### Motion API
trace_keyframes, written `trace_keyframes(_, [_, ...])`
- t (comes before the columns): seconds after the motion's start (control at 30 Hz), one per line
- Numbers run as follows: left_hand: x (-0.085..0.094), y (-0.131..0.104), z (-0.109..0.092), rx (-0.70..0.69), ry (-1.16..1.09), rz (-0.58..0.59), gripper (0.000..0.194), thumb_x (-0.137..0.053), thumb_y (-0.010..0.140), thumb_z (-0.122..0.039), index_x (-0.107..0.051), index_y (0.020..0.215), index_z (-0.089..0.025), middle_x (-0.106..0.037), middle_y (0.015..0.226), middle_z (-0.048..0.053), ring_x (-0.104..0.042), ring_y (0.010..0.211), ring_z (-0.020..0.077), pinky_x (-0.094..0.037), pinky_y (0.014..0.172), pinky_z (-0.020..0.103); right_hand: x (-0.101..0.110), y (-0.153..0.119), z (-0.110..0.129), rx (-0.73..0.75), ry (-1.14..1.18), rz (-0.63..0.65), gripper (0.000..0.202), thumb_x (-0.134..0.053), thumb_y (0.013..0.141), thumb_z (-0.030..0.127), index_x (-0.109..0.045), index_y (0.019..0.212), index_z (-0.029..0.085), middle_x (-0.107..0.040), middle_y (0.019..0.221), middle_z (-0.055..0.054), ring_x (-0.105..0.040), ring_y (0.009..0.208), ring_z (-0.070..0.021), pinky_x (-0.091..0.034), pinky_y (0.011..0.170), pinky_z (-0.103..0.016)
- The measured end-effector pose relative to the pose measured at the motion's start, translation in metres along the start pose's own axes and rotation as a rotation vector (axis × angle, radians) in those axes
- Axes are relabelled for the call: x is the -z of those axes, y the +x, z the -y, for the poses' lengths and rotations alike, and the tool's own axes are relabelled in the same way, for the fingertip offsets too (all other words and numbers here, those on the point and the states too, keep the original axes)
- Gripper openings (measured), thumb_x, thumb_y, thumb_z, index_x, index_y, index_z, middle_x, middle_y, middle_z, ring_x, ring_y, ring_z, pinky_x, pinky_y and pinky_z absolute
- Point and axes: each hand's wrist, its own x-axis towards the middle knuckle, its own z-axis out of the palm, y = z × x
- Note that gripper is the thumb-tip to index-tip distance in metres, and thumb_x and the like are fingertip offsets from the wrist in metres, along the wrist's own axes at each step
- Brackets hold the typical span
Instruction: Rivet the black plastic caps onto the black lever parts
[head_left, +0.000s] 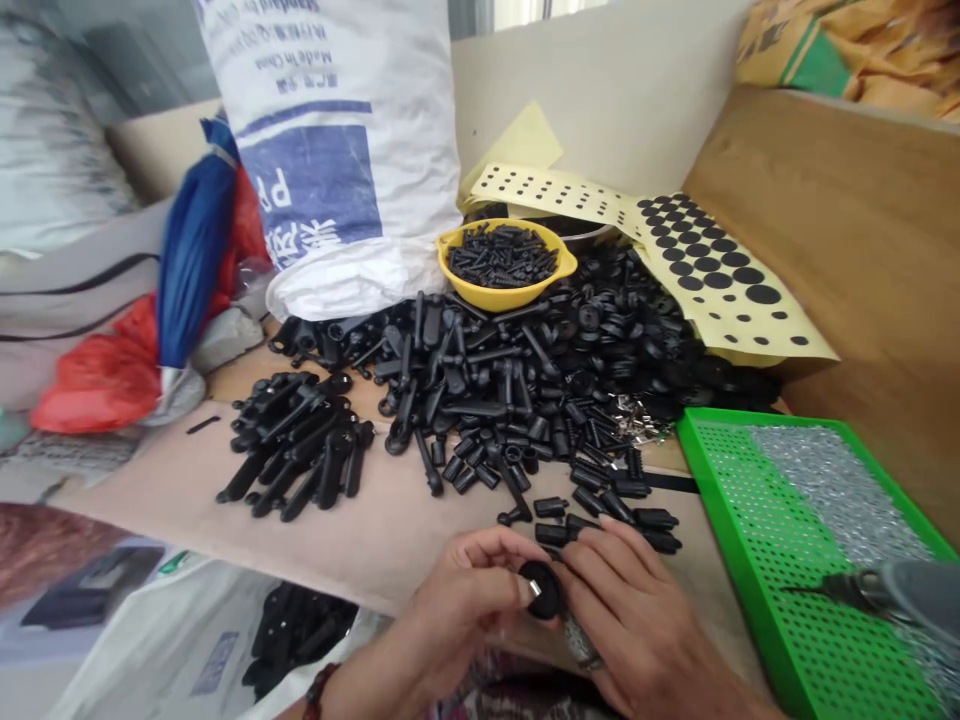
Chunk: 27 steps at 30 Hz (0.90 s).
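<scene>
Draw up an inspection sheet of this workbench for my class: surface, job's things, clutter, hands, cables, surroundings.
Surface: pale tabletop, largely covered by parts.
Job's things: round black part with a small shiny piece at its face; black cylinders just beyond the hands.
Clutter: pile of black levers; yellow bowl of small black pieces; green tray holding shiny metal bits.
Hands: left hand pinches the round part; right hand is beside it, its grip partly hidden.
Cables: nothing seen.
Surroundings: white sack, blue umbrella, dotted yellow sheets, grey power tool at the right.
</scene>
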Motion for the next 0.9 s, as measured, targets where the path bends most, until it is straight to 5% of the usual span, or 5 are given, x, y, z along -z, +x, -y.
trace_keyframes(0.3, [0.024, -0.013, 0.023, -0.008, -0.001, -0.133, 0.021, -0.065, 0.051, -0.011, -0.072, 0.071, -0.01, -0.059, 0.056, -0.001, -0.037, 0.041, 0.0029, -0.033, 0.044, 0.017, -0.024, -0.018, 0.015, -0.001, 0.061, 0.097, 0.034, -0.045, 0.065, 0.005, -0.064, 0.092, 0.012, -0.064, 0.088, -0.01, -0.049, 0.098, -0.0256, -0.03, 0.1, -0.042])
trace_keyframes(0.57, [0.022, -0.008, 0.025, 0.026, 0.09, -0.187, 0.023, -0.065, 0.049, -0.012, -0.073, 0.071, -0.011, -0.065, 0.061, 0.001, -0.051, 0.05, 0.0073, -0.038, 0.051, 0.019, -0.027, -0.024, 0.016, -0.194, 0.228, 0.167, 0.027, -0.044, 0.076, 0.013, -0.06, 0.097, 0.019, -0.061, 0.1, -0.008, -0.045, 0.108, -0.0278, -0.02, 0.1, -0.053])
trace_keyframes(0.9, [0.026, 0.001, 0.024, 0.047, 0.142, -0.257, 0.028, -0.071, 0.05, -0.02, -0.073, 0.076, -0.009, -0.064, 0.063, 0.003, -0.051, 0.049, 0.0084, -0.036, 0.046, 0.019, -0.036, -0.015, 0.011, -0.225, 0.184, 0.209, 0.025, -0.048, 0.067, 0.013, -0.06, 0.088, 0.019, -0.062, 0.107, -0.009, -0.044, 0.113, -0.0294, -0.015, 0.104, -0.054])
